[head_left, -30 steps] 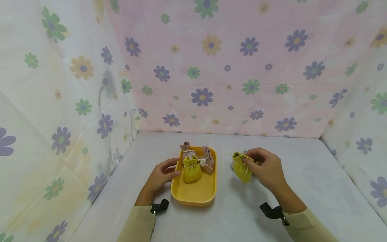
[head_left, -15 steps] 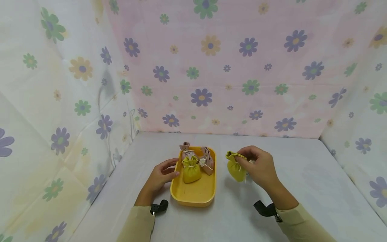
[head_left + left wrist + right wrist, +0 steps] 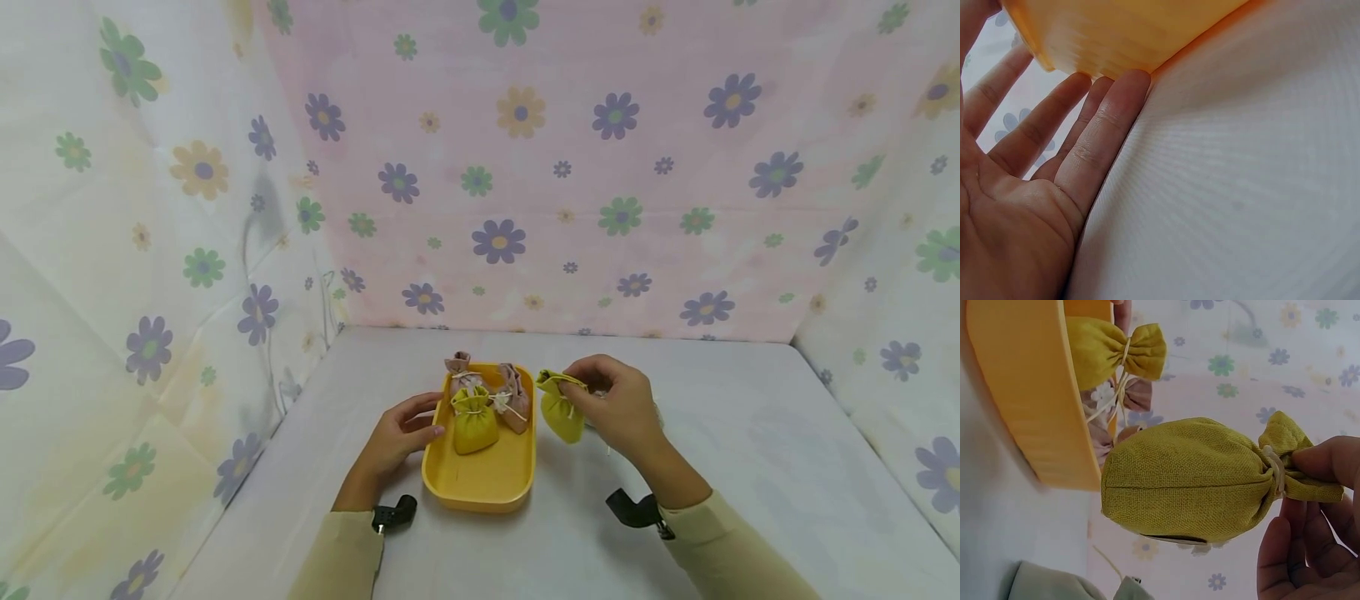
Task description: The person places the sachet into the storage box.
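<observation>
Soft, diffuse light with faint shadows on the tabletop (image 3: 780, 433), wrist views dimmer

The right hand (image 3: 617, 408) partly hides the yellow pouch (image 3: 561, 415) it grips; the right wrist view's bottom edge crops a grey pouch (image 3: 1050, 584)

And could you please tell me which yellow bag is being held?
The yellow bag pinched near its tied neck by the right hand, outside the tray; the other yellow bag sits inside it, untouched.

Booth-like setting; white table (image 3: 780, 467), flowered cloth (image 3: 442, 187) on three sides
</observation>
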Available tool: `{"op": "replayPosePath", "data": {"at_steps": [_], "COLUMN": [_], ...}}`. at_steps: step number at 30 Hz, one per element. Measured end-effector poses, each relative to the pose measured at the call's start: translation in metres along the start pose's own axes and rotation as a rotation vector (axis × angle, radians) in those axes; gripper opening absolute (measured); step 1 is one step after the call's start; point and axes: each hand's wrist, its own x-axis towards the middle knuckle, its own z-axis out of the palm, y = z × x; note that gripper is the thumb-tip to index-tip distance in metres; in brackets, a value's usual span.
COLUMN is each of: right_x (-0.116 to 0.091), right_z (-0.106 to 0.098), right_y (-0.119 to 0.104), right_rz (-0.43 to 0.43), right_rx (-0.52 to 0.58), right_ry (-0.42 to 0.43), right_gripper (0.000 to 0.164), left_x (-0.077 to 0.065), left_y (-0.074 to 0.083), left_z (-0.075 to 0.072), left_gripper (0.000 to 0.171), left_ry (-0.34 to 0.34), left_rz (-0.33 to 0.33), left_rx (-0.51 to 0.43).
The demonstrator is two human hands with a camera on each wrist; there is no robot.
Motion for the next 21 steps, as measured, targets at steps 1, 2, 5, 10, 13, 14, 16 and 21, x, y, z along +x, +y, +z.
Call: {"op": "replayPosePath", "data": {"at_steps": [1,2,5,10,13,14,16,21], "right_x": [0.001,0.001,0.002,0.005,0.007,0.008,0.01,0.014], "right_z": [0.002,0.003,0.008,0.015,0.02,0.021,0.023,0.028], "right_y": [-0.001,-0.001,-0.003,-0.006,-0.008,-0.008,-0.009,-0.011], "right_rz": [0.004,0.006,0.005,-0.025,-0.051,-0.059,-0.065,-0.058], "right_rx": [0.001,0.0,0.011,0.008,0.011,0.013,0.021,0.036], "right_ry": [-0.001,-0.003,-0.006,-0.012,-0.011,-0.012,-0.018,-0.038], "right_gripper": [0.012,0.012,0.012,0.01,0.009,0.009,0.008,0.008], "left_x": [0.0,0.0,0.0,0.0,0.0,0.0,0.0,0.0], "left_y": [0.0,0.0,0.0,0.001,0.001,0.001,0.001,0.001], "left_z": [0.0,0.0,0.0,0.0,0.0,0.0,0.0,0.001], "left_gripper": [0.055,0.055,0.055,0.056,0.055,0.055,0.055,0.054], "left_ry": [0.0,-0.002,-0.003,0.002,0.007,0.008,0.011,0.016], "left_rz": [0.0,0.0,-0.006,-0.027,-0.037,-0.037,-0.037,-0.04], "left_rx": [0.001,0.001,0.002,-0.006,-0.009,-0.009,-0.009,-0.012]}}
